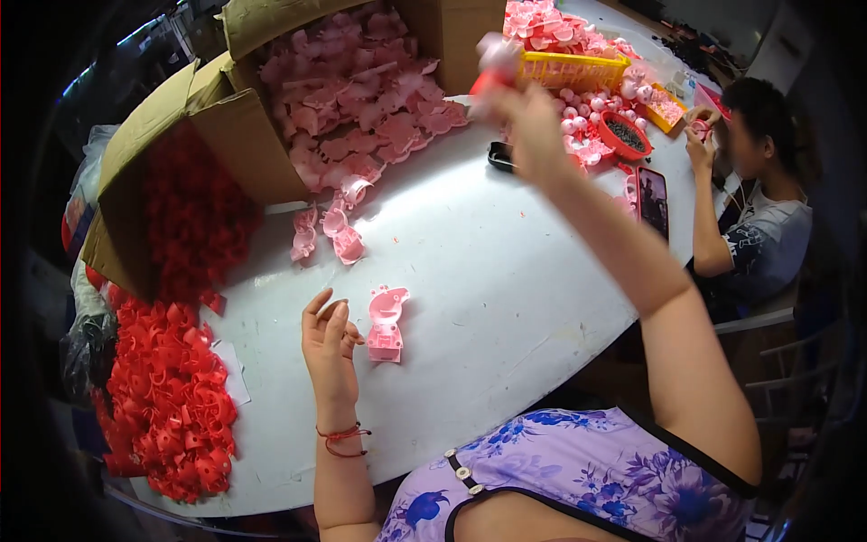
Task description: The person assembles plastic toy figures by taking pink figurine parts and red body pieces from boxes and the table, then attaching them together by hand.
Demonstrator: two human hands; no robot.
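My left hand (330, 348) is over the near left part of the white table, its fingers curled loosely apart with nothing in them. Just right of its fingertips, a pink plastic animal-shaped shell (386, 323) lies on the table, hollow side up. My right arm stretches to the far side, where my right hand (535, 135) is smeared by motion. Its fingers are closed round a pink and red toy figure (497, 70), also blurred, held above the table near a yellow basket (578, 68).
Cardboard boxes (239, 135) at left spill pink shells (361, 99) and red parts (172, 397). Loose pink shells (339, 230) lie before them. Far right are a red bowl (623, 135) of dark bits, a phone (652, 200) and a seated person (759, 199) handling a pink piece.
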